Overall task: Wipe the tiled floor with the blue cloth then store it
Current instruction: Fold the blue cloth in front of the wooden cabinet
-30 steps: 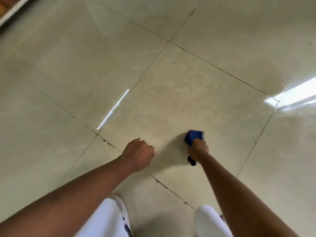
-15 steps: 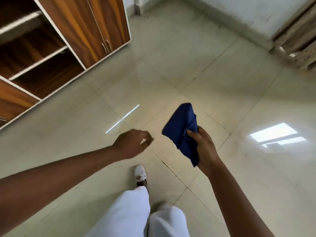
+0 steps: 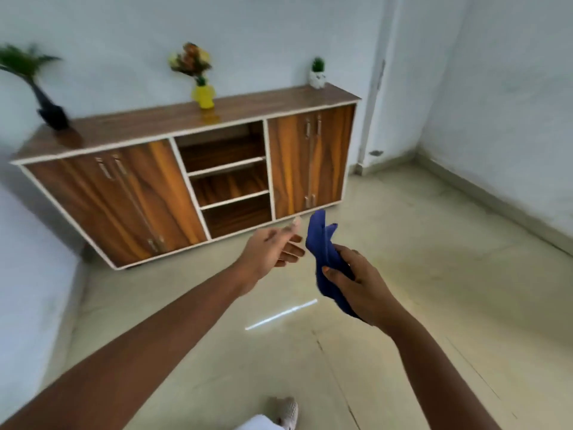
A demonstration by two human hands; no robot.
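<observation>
Now the right hand (image 3: pixel 361 282) grips the blue cloth (image 3: pixel 322 243) bunched, its long axis upright, above the tiled floor (image 3: pixel 434 274); the left hand (image 3: pixel 273 249) hangs spread and empty just beside it; the wooden sideboard (image 3: pixel 192 169), open shelves (image 3: pixel 229 181) in its middle, stands ahead, left of the cloth.

Open floor (image 3: pixel 434 274) before cabinet's (image 3: pixel 192 169) shelves (image 3: pixel 228 181)

Blue cloth (image 3: pixel 322 248) bunched and crumpled, lifted clear of the glossy beige tiled floor (image 3: pixel 434 274), one end poking upward, the other hanging below, gripped mid-length in the right hand (image 3: pixel 359 283).
</observation>
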